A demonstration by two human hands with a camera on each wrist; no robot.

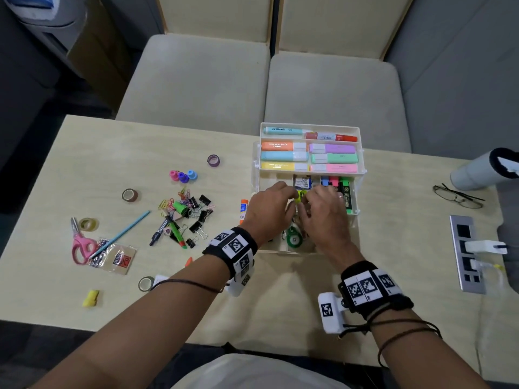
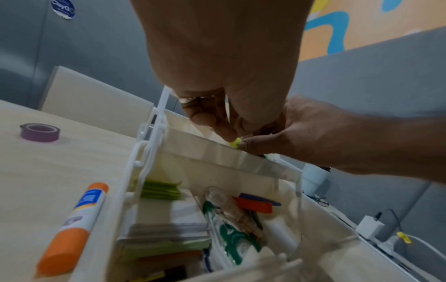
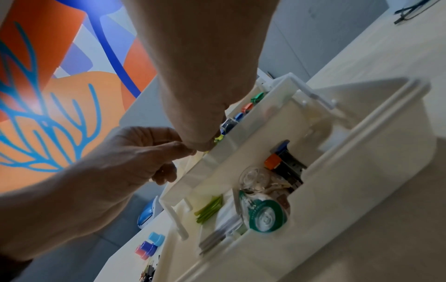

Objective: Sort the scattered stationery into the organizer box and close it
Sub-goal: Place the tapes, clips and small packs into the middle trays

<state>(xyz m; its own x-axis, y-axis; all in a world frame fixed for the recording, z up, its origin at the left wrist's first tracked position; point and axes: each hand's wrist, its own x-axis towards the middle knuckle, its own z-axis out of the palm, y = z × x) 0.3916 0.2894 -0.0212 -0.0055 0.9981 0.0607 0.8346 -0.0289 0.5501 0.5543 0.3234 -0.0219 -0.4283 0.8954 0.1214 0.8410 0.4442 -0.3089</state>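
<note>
Pale wood table (image 1: 84, 313) carried the white plastic tiered organizer box (image 1: 361, 153), open, its upper tray filled with highlighters. Left hand (image 1: 269, 211) and right hand (image 1: 325, 217) met over the lower tray, fingers (image 2: 214, 122) pinching a small yellow-green piece (image 2: 235, 142). Binder clips (image 1: 196, 211), tape rolls, pink-handled scissors (image 1: 80, 245) and glue stick (image 2: 72, 225) remained unsorted; by this evidence, closing was some way off.

I see a pale wood table (image 1: 70, 276), two beige cushioned seats (image 1: 196, 80) past its far edge, grey padded wall panels (image 2: 362, 85), an orange-and-blue mural (image 3: 48, 95).
</note>
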